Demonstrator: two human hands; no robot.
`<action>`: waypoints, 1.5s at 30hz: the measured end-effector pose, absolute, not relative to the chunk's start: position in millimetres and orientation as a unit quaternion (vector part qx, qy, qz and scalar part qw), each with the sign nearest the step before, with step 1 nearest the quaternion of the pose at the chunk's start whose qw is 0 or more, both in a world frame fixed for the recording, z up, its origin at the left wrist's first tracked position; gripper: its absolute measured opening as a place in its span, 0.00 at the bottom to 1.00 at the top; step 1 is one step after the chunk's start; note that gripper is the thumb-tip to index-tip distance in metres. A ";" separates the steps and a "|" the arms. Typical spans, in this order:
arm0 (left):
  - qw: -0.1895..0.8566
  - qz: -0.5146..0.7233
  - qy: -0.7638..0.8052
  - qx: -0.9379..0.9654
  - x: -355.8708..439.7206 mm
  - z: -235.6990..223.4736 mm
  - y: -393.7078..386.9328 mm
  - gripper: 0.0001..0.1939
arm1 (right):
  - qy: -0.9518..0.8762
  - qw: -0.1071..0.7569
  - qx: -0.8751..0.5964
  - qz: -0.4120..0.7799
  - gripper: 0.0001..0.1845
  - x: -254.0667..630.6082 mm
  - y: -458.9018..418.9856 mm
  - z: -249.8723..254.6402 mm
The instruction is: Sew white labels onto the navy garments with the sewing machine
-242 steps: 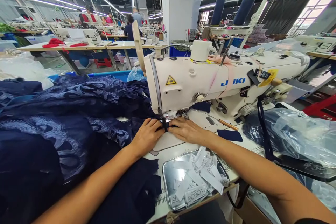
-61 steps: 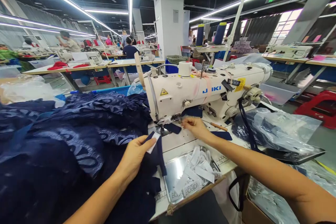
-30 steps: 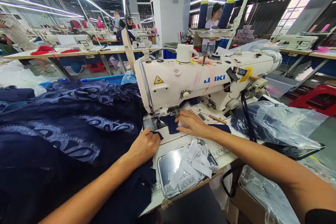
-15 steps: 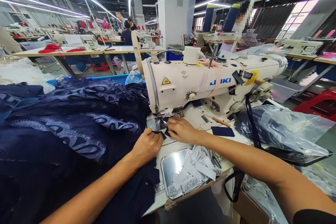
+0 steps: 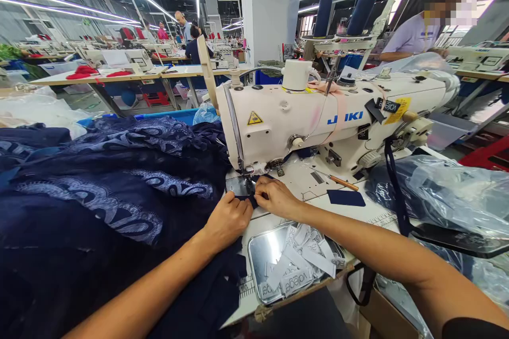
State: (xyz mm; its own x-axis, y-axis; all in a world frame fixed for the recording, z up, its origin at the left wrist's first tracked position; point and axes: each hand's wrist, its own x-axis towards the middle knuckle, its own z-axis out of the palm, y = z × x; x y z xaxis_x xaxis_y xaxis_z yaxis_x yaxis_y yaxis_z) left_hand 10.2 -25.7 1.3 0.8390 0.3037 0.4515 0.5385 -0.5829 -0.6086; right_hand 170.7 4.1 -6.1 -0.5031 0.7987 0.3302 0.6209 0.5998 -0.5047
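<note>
A white sewing machine [image 5: 278, 116] stands in front of me, its needle area just beyond my fingers. My left hand [image 5: 230, 218] is closed on a narrow piece of dark navy fabric [image 5: 251, 199] at the front of the metal needle plate [image 5: 235, 185]. My right hand [image 5: 276, 197] pinches the same fabric close by, right of the presser foot [image 5: 249, 184]. Most of the piece is hidden under my fingers. Navy lace-patterned cloth [image 5: 107, 206] is heaped to the left of my left hand.
A metal tray [image 5: 256, 254] of white printed labels [image 5: 298, 262] lies at the table's front. Wooden-handled tweezers [image 5: 344, 183] and a navy fabric rectangle [image 5: 345, 197] are right of my right hand. Plastic-wrapped goods [image 5: 445, 185] sit farther right. Behind the machine, a person [image 5: 413, 37] is at the right.
My view has shifted slightly, so the machine appears farther right. Both hands stay on the navy fabric, now drawn a little closer together. More of the person behind the machine shows.
</note>
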 end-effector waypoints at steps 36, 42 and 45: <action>0.092 -0.083 -0.306 -0.944 -24.9 28.5 -33.5 0.06 | -0.953 0.072 -0.285 -0.074 0.15 182.4 -18.0 2.6; 0.000 -0.130 -0.312 -0.941 -30.5 12.6 -25.8 0.10 | -0.967 0.084 -0.226 -0.085 0.14 194.8 7.7 2.8; 0.021 -0.163 -0.312 -0.936 -15.8 3.2 -20.9 0.10 | -0.964 0.108 -0.232 -0.077 0.14 198.2 16.2 -1.9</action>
